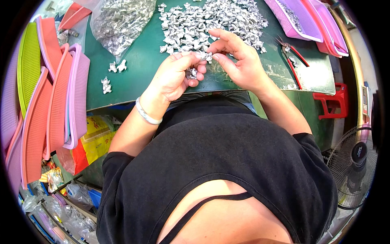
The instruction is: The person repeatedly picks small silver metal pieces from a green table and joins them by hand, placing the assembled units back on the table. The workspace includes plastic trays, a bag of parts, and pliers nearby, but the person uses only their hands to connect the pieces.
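My left hand point(176, 73) is closed around small silver metal figurines. Between its thumb and forefinger it pinches one figurine point(206, 57), and another figurine point(191, 73) shows in the curled fingers. Close by on the right, my right hand point(239, 61) has its thumb and fingers apart, with the tips at the edge of the pinched figurine; I cannot tell whether they touch it. Beyond both hands, a wide heap of the same silver figurines point(219, 20) covers the far part of the green table point(142, 81). A few loose figurines point(106, 85) lie to the left.
A clear plastic bag of figurines point(122, 24) stands at the far left. Red-handled pliers point(294, 67) lie on the right, near a purple basket point(296, 20). Stacked plastic baskets point(55, 97) line the left side. A red stool point(335, 101) and a fan point(353, 162) are at the right.
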Action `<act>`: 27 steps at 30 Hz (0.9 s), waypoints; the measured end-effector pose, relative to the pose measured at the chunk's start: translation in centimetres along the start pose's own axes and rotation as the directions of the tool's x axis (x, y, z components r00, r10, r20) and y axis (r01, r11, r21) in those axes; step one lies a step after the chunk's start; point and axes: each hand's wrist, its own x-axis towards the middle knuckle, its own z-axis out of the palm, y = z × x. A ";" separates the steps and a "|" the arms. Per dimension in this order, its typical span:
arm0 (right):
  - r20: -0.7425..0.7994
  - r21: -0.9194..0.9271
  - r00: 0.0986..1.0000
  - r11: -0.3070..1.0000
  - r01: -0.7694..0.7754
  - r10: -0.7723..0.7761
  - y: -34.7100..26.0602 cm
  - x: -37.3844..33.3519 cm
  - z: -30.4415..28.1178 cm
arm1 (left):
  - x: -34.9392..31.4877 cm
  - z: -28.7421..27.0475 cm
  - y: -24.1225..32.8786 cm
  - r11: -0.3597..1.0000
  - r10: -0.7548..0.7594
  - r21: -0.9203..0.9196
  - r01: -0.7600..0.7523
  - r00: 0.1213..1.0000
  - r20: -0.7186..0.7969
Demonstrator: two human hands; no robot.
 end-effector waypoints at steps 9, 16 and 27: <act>-0.008 0.000 1.000 1.000 0.010 -0.010 -0.5 -0.1 -0.1 | 0.0 -0.1 -0.3 0.998 0.054 0.023 -0.054 0.998 0.014; -0.031 -0.002 0.998 0.999 0.052 -0.052 -0.6 -0.2 0.1 | 0.2 -0.2 -0.9 0.987 0.153 0.051 -0.152 0.988 -0.012; -0.043 -0.283 0.998 0.958 -0.045 0.034 0.9 -0.1 0.2 | 0.7 -1.9 -0.6 0.942 0.198 -0.284 -0.180 0.979 0.037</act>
